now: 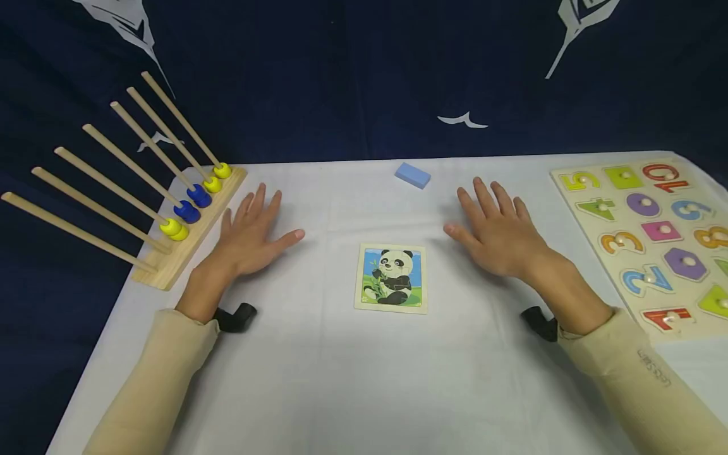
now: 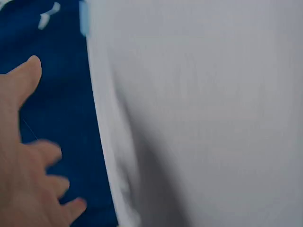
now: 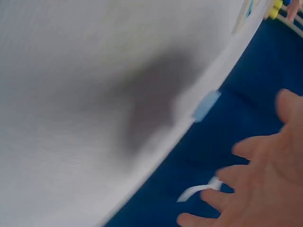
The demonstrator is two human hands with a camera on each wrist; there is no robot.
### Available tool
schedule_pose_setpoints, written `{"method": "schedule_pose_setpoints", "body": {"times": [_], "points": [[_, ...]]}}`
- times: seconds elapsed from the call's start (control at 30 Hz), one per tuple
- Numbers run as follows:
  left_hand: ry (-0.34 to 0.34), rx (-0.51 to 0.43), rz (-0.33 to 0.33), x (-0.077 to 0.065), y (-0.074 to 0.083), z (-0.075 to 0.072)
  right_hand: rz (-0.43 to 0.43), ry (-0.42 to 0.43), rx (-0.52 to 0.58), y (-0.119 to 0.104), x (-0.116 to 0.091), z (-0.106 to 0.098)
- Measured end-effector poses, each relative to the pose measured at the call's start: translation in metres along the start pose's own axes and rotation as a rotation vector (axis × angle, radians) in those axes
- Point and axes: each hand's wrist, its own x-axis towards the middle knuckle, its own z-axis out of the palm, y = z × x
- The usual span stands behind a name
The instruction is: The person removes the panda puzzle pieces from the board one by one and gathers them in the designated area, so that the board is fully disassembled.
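Note:
Between the two hands, a small square panda puzzle (image 1: 391, 279) in a pale wooden frame lies face up on the white cloth. My left hand (image 1: 250, 234), fingers spread and palm down, holds nothing; it is nearest to the wooden bead rack on the left. My right hand (image 1: 495, 234) is likewise spread and holds nothing, to the right of the puzzle. A blue rectangular block (image 1: 412, 175) lies beyond the puzzle, near the table's far edge. In the wrist views both the left hand (image 2: 33, 161) and the right hand (image 3: 260, 175) show extended fingers.
The bead rack (image 1: 188, 240) has several upright rods, some with yellow or blue beads at the base. At the right lies a number and shape peg board (image 1: 643, 253) with knobbed pieces. A dark blue curtain (image 1: 364, 76) with white patterns hangs behind the white table (image 1: 341, 392).

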Motion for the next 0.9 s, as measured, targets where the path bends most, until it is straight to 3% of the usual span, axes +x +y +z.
{"method": "schedule_pose_setpoints", "body": {"times": [0.1, 0.17, 0.23, 0.37, 0.57, 0.9], "points": [[-0.004, -0.268, 0.135, -0.010, 0.012, 0.009, -0.116, 0.030, 0.007, -0.016, -0.007, 0.003], [-0.027, -0.425, 0.220, -0.019, 0.025, 0.018, -0.207, 0.028, 0.078, -0.031, -0.010, 0.005], [-0.063, -0.519, 0.278, -0.029, 0.040, 0.028, -0.281, 0.022, 0.175, -0.045, -0.009, 0.007], [-0.134, -0.590, 0.327, -0.041, 0.062, 0.046, -0.356, -0.035, 0.291, -0.068, 0.001, 0.009], [-0.116, -0.543, 0.315, -0.041, 0.074, 0.060, -0.376, -0.158, 0.305, -0.085, 0.024, 0.012], [-0.104, -0.300, 0.327, -0.040, 0.080, 0.062, -0.322, -0.196, 0.375, -0.089, 0.042, 0.017]]}}
